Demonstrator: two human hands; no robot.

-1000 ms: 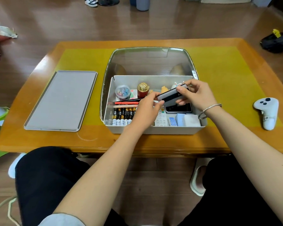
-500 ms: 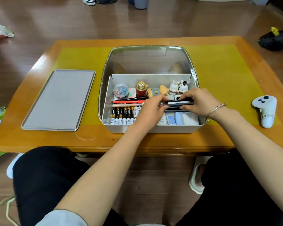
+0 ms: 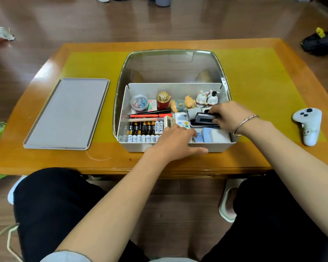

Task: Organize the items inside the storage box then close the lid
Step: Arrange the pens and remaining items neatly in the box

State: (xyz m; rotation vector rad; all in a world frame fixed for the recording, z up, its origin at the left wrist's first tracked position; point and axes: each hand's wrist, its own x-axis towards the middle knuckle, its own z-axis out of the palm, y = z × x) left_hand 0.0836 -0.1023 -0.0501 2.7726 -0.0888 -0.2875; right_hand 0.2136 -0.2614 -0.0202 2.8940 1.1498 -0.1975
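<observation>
The white storage box stands mid-table with its clear lid tipped up behind it. Inside lie a row of batteries, red and black pens, a tub of clips, a red bottle with a gold cap, a pig figurine, two bunny figurines and two white remotes. My right hand grips a black and grey device low in the box's right half. My left hand rests with relaxed fingers over the front rim.
A flat grey tray lies on the table to the left of the box. A white game controller sits at the right. A black bag is on the floor at the far right. My knees are under the table's near edge.
The black device went from held above the box down into its right half. My left hand let go of it and drew back to the front rim.
</observation>
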